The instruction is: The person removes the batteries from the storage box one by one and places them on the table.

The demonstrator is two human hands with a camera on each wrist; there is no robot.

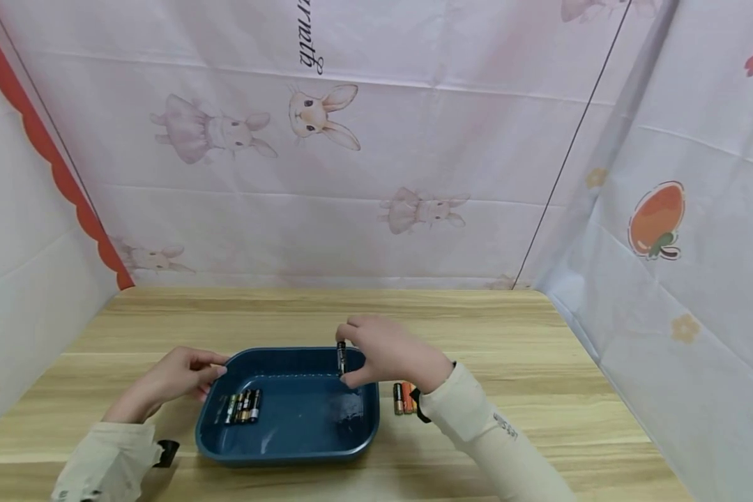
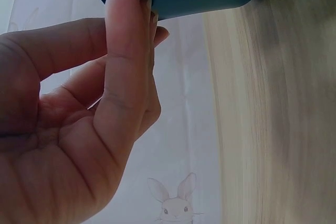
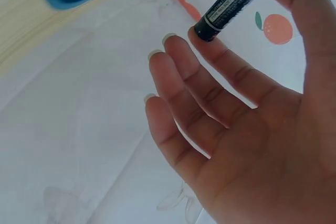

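A dark blue rectangular tray (image 1: 295, 458) rests on the wooden table. At its left end my left hand (image 1: 178, 376) holds the rim; in the left wrist view the fingers (image 2: 126, 51) meet the tray wall. Above the tray's right part, my right hand (image 1: 394, 352) pinches a black battery (image 1: 341, 359) by its two ends between thumb and index finger. The right wrist view shows this battery (image 3: 227, 8) too, the other fingers spread loosely. Several batteries (image 1: 243, 406) lie side by side inside the tray at the left.
Right of the tray, a black battery (image 1: 398, 399) and an orange battery (image 1: 407, 398) lie on the table (image 1: 508, 432), partly beneath my right wrist; more may be hidden there. Behind the table hangs a pale cloth (image 1: 351, 237) with rabbit prints, and cloth also closes both sides.
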